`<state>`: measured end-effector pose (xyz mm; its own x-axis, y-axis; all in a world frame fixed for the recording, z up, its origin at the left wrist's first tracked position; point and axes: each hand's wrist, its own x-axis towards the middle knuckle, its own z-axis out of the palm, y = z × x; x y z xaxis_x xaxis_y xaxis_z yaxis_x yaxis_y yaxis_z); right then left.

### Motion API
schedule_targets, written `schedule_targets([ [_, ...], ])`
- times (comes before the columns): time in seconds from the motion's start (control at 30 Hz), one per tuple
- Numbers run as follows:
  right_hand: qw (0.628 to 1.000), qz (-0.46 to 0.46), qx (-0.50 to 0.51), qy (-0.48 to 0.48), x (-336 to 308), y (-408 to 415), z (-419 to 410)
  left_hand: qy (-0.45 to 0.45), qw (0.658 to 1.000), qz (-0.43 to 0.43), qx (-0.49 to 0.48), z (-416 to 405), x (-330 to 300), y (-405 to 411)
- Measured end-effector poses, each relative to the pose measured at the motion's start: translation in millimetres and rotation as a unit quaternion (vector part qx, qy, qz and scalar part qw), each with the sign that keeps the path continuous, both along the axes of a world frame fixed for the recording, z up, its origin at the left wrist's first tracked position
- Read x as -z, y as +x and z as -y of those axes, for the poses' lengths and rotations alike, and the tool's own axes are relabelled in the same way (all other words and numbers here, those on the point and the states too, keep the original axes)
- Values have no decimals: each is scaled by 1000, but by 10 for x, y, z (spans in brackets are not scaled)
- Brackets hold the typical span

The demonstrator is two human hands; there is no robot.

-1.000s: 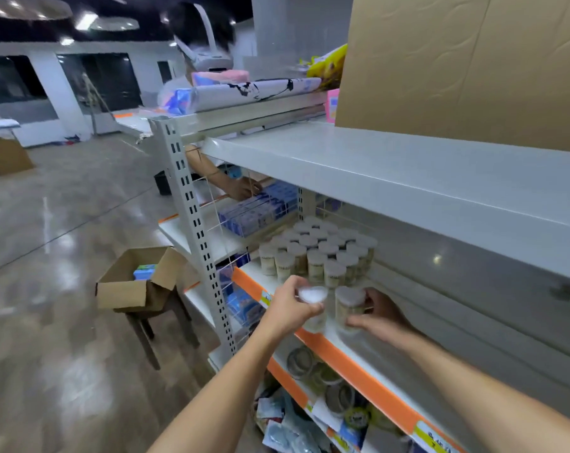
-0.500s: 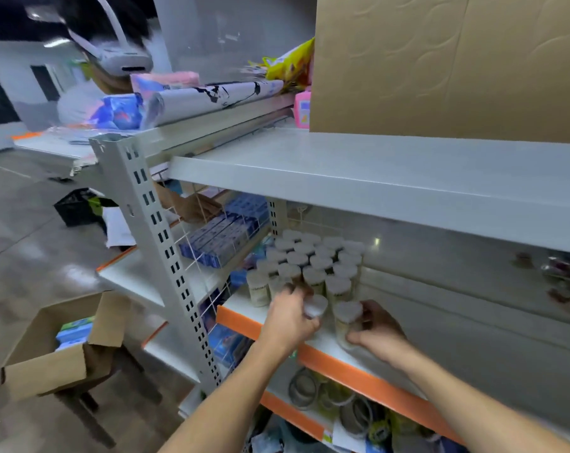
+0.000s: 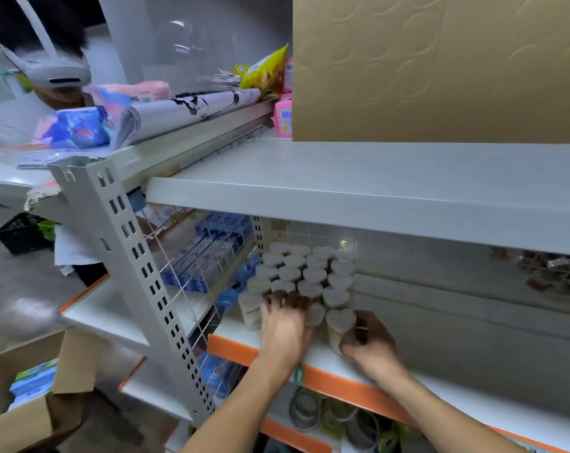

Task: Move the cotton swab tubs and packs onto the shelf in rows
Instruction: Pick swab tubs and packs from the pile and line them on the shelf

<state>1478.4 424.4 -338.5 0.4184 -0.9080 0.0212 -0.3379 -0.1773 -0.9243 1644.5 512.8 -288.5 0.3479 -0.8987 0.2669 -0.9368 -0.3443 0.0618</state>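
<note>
Placement step, lower centre of frame: left hand (image 3: 285, 328) curled round a tub (image 3: 315, 315), right hand (image 3: 370, 346) gripping a second tub (image 3: 339, 325), both on the shelf (image 3: 326, 358) at the front of the rows (image 3: 304, 273); next, judged: nudge flush, release

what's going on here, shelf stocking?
Yes. A person is adding heart-lidded cotton swab tubs to the orange-edged shelf. The right hand holds a tub standing at the front of the block of tubs; the left hand has its grip on another tub beside it.
</note>
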Motion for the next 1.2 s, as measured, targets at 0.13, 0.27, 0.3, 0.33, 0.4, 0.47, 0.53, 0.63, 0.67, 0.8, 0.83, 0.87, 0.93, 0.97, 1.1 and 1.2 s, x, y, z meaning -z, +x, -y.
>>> schedule_targets([
  [0.13,999,20,18,-29,20,43,-51,0,1000,7,-1,1,39,43],
  [0.27,999,31,25,-18,52,101,-114,0,1000,10,-10,1,8,70],
  [0.3,999,32,30,-16,64,113,-130,-1,1000,12,-11,-4,0,75],
  [0.33,999,32,35,-15,76,122,-142,-5,1000,14,-12,-10,-6,78],
  [0.4,999,33,39,-12,89,132,-152,-11,1000,18,-14,-23,-13,79],
  [0.47,999,35,31,-2,88,138,-149,-12,1000,15,-12,-32,-14,78],
  [0.53,999,40,32,11,93,150,-145,-7,1000,12,-9,-38,-10,75],
  [0.63,997,56,51,32,119,176,-159,-4,1000,4,-5,-61,-10,75],
  [0.67,996,59,58,38,125,183,-164,-6,1000,2,-3,-66,-6,76],
  [0.8,995,61,61,58,151,188,-164,-21,1000,-4,3,-89,-12,65],
  [0.83,994,61,60,62,153,184,-166,-26,1000,-8,3,-99,-14,51],
  [0.87,994,60,60,65,150,179,-169,-30,999,-15,4,-109,-10,36],
  [0.93,995,56,56,65,140,174,-182,-34,999,-25,5,-137,10,-8],
  [0.97,995,52,55,65,135,171,-190,-38,999,-28,7,-151,22,-33],
  [1.1,996,35,54,68,82,158,-219,-69,995,-67,38,-199,24,-163],
  [1.2,996,6,51,67,-3,171,-241,-87,989,-83,85,-211,18,-294],
])
